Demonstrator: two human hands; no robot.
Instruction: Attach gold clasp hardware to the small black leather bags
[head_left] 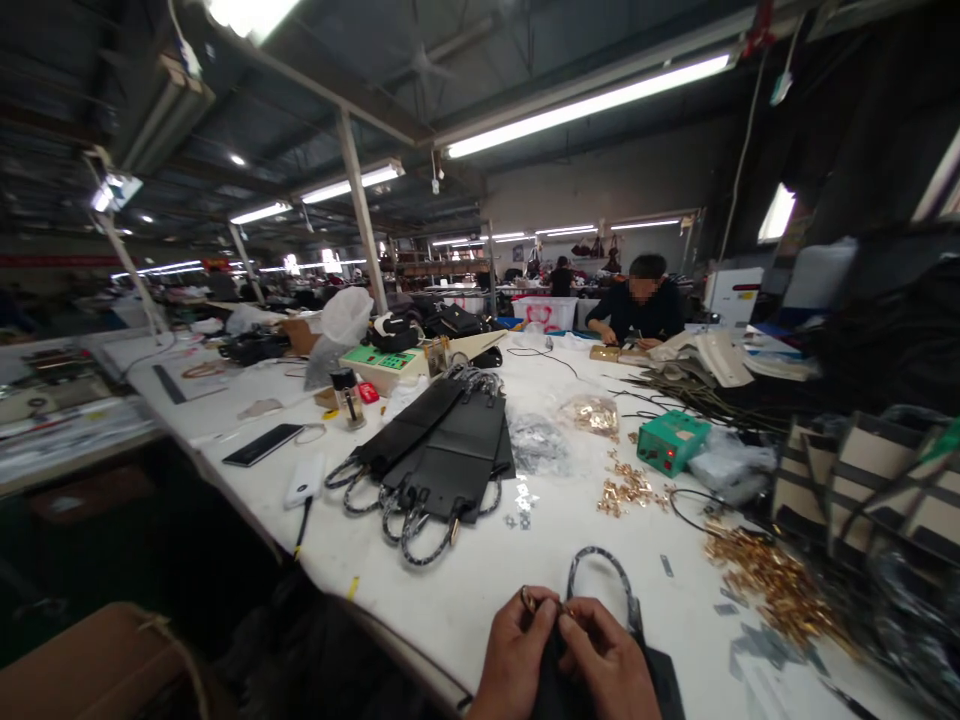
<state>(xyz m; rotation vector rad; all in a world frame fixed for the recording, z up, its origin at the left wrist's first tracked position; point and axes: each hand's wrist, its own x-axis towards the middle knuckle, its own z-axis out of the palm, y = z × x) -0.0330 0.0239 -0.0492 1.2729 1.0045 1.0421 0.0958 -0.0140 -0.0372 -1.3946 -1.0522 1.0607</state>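
At the near edge of the white table (465, 580), my left hand (517, 655) and my right hand (611, 660) are both closed on a black bag panel (559, 680). A braided handle (600, 570) loops up from the panel past my fingers. My left fingertips pinch a small gold ring fitting (529, 600) at the panel's top edge. My right fingers press on the same edge close beside it.
A stack of black panels with braided handles (442, 455) lies ahead. Gold fittings (765, 575) are heaped at right, with a green box (671, 440) behind them. A phone (262, 445) and power bank (304, 482) lie left. A seated person (637, 305) works at the far end.
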